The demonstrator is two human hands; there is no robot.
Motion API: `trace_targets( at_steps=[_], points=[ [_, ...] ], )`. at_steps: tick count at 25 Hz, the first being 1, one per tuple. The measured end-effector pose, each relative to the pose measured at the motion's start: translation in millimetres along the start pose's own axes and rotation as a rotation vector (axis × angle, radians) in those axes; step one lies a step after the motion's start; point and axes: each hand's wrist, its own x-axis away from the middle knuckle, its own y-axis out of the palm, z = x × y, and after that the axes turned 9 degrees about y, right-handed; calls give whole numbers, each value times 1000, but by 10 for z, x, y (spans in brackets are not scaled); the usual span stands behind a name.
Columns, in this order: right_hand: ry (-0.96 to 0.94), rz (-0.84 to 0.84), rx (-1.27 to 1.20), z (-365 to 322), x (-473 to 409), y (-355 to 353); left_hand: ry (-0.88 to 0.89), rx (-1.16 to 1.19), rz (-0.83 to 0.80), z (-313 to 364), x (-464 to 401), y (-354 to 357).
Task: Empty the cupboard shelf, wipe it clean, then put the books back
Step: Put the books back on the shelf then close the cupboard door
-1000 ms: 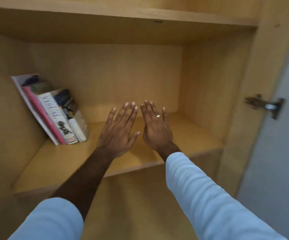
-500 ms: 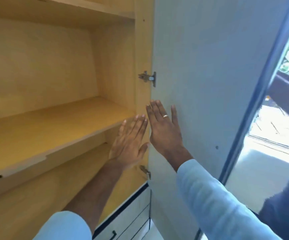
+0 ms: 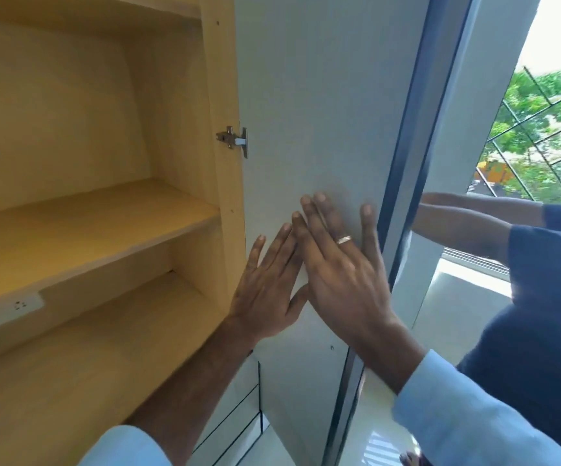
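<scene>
Nothing is held: the left hand (image 3: 265,290) and right hand (image 3: 342,274) are spread flat, fingers straight, against the grey cupboard door (image 3: 316,105). Left of that door, beyond its metal hinge (image 3: 233,140), the wooden cupboard shelf (image 3: 80,227) is seen; no books are visible.

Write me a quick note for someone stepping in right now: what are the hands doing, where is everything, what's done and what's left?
Left hand: open, fingers straight, holding nothing, in front of the grey cupboard door.
Right hand: open, ring on one finger, also empty, over the same door.
Cupboard shelf: the part in view is bare wood; no books or cloth in view.
Done: cannot tell from here whether the shelf has been wiped.
Left: find the books and put them back; wipe first if not done.
A second person's arm reaches in at the right.
</scene>
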Motion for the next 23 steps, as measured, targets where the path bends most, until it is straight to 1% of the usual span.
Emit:
trace_targets(
  at_steps=[2, 4, 6, 10, 11, 12, 13, 14, 15, 16, 17, 18, 19, 20, 21, 22, 23],
  points=[
    [-7, 118, -43, 189, 34, 55, -30, -6, -13, 110, -35, 28],
    [-65, 196, -74, 325, 4, 157, -48, -18, -32, 166, -32, 41],
    [-129, 283, -127, 311, -4, 263, -65, -21, -28, 174, -18, 13],
    [-204, 450, -391, 288, 3, 169, -208, -39, 0, 89, 146, -136],
    [-228, 467, -429, 161, -6, 123, -244, -52, -1, 52, 242, -186],
    [-225, 424, -488, -89, -35, 102, -282, -81, -2, 7, 370, -242],
    [-166, 275, -537, -488, -64, 104, -328, -125, -11, -39, 515, -322],
    [-37, 108, -539, -1070, -47, 58, -376, -169, -31, -83, 644, -404],
    [104, -77, -607, -1462, 37, -33, -431, -224, -75, -147, 794, -496],
    [61, -264, -734, -1746, 126, -12, -486, -282, -134, -208, 928, -587],
    [-62, -244, -778, -1912, 110, 25, -548, -343, -188, -283, 1075, -700],
    [-72, -124, -699, -2028, 12, -45, -602, -402, -215, -371, 1240, -845],
    [-213, 20, -735, -2127, -136, -32, -639, -434, -225, -454, 1390, -974],
    [-393, 208, -731, -2033, -296, 3, -670, -451, -217, -551, 1560, -1116],
    [-490, 316, -705, -1992, -426, 0, -701, -457, -206, -645, 1715, -1230],
    [-503, 347, -688, -1986, -528, 55, -747, -464, -207, -730, 1853, -1340],
    [-489, 341, -715, -2089, -598, 90, -798, -484, -220, -817, 1970, -1444]
  ],
)
